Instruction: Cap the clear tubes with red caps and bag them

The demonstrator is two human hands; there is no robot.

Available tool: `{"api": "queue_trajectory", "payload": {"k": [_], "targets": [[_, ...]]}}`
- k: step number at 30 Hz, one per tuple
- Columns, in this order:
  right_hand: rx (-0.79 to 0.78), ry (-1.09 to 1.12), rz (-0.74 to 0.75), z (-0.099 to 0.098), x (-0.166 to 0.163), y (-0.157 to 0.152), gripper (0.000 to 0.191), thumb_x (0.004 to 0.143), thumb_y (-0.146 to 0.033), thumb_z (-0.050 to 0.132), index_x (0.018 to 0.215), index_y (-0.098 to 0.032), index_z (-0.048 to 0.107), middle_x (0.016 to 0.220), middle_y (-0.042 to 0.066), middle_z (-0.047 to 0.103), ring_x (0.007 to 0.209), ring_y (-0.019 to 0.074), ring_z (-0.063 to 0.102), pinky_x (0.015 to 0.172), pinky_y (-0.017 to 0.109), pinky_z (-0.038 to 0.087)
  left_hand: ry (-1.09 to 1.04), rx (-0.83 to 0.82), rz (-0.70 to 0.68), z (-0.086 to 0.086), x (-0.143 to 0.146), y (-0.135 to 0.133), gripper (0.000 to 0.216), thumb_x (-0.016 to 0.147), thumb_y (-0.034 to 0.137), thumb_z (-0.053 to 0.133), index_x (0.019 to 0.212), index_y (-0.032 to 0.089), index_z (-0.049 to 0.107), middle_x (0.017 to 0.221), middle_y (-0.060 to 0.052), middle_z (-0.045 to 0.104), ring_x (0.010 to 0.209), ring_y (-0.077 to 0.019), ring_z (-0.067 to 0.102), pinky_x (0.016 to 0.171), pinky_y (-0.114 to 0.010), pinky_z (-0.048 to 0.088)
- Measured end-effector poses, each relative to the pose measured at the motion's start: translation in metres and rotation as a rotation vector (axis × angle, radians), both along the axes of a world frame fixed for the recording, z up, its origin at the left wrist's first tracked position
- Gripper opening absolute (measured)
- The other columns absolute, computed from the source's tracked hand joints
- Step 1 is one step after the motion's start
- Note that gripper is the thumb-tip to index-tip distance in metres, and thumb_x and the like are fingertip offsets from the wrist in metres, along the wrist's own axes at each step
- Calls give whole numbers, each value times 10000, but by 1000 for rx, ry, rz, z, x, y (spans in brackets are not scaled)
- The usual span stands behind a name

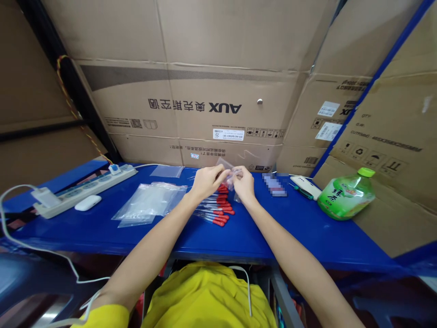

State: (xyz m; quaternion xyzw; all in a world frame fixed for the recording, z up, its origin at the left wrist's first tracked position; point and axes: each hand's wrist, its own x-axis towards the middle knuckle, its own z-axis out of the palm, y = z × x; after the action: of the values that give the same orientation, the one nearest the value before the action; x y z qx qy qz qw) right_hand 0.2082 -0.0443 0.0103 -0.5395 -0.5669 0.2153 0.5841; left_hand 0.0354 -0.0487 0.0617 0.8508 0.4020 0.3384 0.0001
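Note:
Over the far middle of the blue table, my left hand (pixel 207 181) and my right hand (pixel 245 184) pinch a small clear plastic bag (pixel 222 163) between them. The fingers of both hands are closed on its film; what may be inside it cannot be made out. Just below and partly behind my left hand lies a pile of thin clear droppers with red bulbs (pixel 218 213), bulbs pointing right. To the left, several flat clear plastic bags (pixel 146 202) overlap on the table, with a single bag (pixel 167 171) farther back.
A white power strip (pixel 88 189) with plugs and cables runs along the left, beside a white earbud case (pixel 88 202). On the right are a green drink bottle (pixel 346 196), a white device (pixel 306 186) and a blurred item (pixel 275 184). Cardboard walls (pixel 191 82) enclose the blue table (pixel 239 241).

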Motion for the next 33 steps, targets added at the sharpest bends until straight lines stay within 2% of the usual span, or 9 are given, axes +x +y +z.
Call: {"api": "queue_trajectory", "payload": {"k": [5,7,11,14,18,20,24,30,33], "targets": [[49,486,35,7,0,6,332,745,-312,680,1035,-240,535,892,19,717,755,189,709,689,306,596,-230,-389,-20,-13,8,7,669,1028,651,337,689,187,679,707,-65,730,727,-208,686,742,-308,457],[28,633,114,11,-3,6,374,697,-290,744,985,-253,508,849,-8,709,727,180,702,663,298,599,-460,-607,-122,-22,15,12,628,986,692,425,812,174,734,860,-83,781,796,-221,712,823,-335,512],[-38,757,346,12,-17,-1,473,638,-279,849,922,-263,472,784,-56,684,654,163,683,630,305,607,-1098,-848,-475,-29,30,9,528,894,637,661,1235,236,699,1329,-91,708,1231,-279,655,1046,-379,503],[-71,503,400,9,-23,-10,403,726,-373,809,935,-262,483,756,-53,661,604,164,650,566,286,557,-1426,-910,-566,-23,37,0,543,847,489,774,1330,291,623,1425,-66,653,1325,-301,596,1052,-424,520],[70,-172,69,11,-19,-20,289,805,-344,706,1010,-261,520,884,-1,704,746,220,670,660,313,515,-1700,-1015,-557,-16,38,0,352,891,410,704,1168,196,665,1167,-90,747,1202,-276,679,1040,-411,546],[133,-368,-67,15,-14,-24,288,843,-337,663,1089,-249,541,997,38,713,836,244,677,734,335,500,-1778,-1033,-555,-16,35,4,273,885,374,692,1079,183,664,1013,-66,750,1114,-252,718,1037,-402,552],[238,-549,-148,20,-6,-26,194,937,-324,587,1108,-234,590,1050,66,712,906,237,676,769,313,462,-1799,-1099,-538,-15,29,10,230,884,369,685,998,174,640,875,-47,720,1002,-236,744,988,-391,579],[246,-746,-207,17,-4,-24,128,1006,-289,541,924,-231,621,867,49,726,830,217,667,696,280,401,-1752,-1239,-461,-7,28,4,408,880,520,711,1056,162,622,1067,-135,720,1029,-277,728,1016,-446,572],[254,-814,-171,19,-5,-24,119,1013,-278,533,985,-223,635,914,74,739,881,227,673,712,285,416,-1709,-1236,-427,-6,28,5,341,868,417,751,1066,164,636,1079,-124,712,968,-248,728,1008,-428,574]]}}
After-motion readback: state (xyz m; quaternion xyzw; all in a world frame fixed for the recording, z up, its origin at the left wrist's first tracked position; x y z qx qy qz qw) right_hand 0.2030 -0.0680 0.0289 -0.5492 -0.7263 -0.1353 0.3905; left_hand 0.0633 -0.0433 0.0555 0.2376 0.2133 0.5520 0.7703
